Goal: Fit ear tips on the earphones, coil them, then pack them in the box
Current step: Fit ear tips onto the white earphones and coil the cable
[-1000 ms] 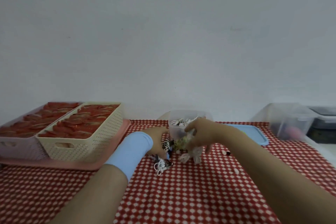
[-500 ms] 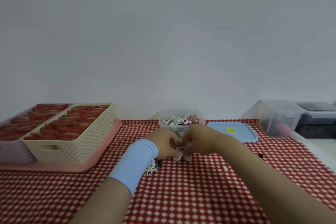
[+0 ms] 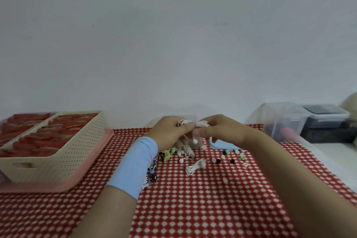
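Both forearms reached forward over the counter (image 3: 193, 208), which was covered with a red-and-white checked cloth, and the two hands met above its far part. The left hand (image 3: 170, 133), its wrist wrapped in a light blue sleeve (image 3: 135, 166), was turned with its back towards the camera, its fingers (image 3: 188, 126) curled and pinching one pair of white earphones (image 3: 201, 123). The right hand (image 3: 226, 131) faced it from the other side, its fingers grasping the same bundle of cable, so the earphones were held up between the hands, clear of the cloth, with one earbud (image 3: 195, 141) dangling beneath. Just behind the hands stood one clear box (image 3: 191, 117), mostly hidden by them, and one blue lid (image 3: 222, 144) lay flat beneath the right wrist. One coiled white set (image 3: 195, 167) rested on the cloth near the middle, and a tangled heap of further earphones (image 3: 164, 155) lay beside the left wrist, their number impossible to tell. Loose ear tips (image 3: 232, 161) in green, black and white were scattered under the right forearm, roughly ten, though too small to count surely. At the left, two perforated baskets (image 3: 58, 150) of red packets sat on one pink tray (image 3: 92, 160). At the right stood two more containers, one clear tub (image 3: 284, 120) and one dark lidded tub (image 3: 326, 116).
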{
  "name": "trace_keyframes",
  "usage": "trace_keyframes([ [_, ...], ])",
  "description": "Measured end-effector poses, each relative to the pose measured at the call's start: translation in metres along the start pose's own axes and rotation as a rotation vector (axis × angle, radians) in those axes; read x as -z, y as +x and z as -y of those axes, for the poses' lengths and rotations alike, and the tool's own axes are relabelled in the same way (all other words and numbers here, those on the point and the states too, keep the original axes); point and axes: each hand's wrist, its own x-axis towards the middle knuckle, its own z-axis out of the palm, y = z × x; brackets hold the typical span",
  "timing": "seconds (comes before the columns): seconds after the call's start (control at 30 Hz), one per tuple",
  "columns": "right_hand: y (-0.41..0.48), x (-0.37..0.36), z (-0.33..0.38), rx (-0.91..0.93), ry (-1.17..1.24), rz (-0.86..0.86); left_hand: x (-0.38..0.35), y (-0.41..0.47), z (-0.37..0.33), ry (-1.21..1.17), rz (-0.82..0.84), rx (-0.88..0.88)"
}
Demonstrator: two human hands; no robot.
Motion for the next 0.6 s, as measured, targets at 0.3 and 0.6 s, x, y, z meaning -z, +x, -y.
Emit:
trace_keyframes([
  [0.3,-0.009,0.022,-0.031,-0.076,0.152,0.153,-0.011,0.017,0.010,-0.252,-0.055,0.065],
  [0.6,-0.002,0.021,-0.043,-0.240,-0.173,0.106,-0.014,0.028,0.021,0.479,0.191,0.243],
])
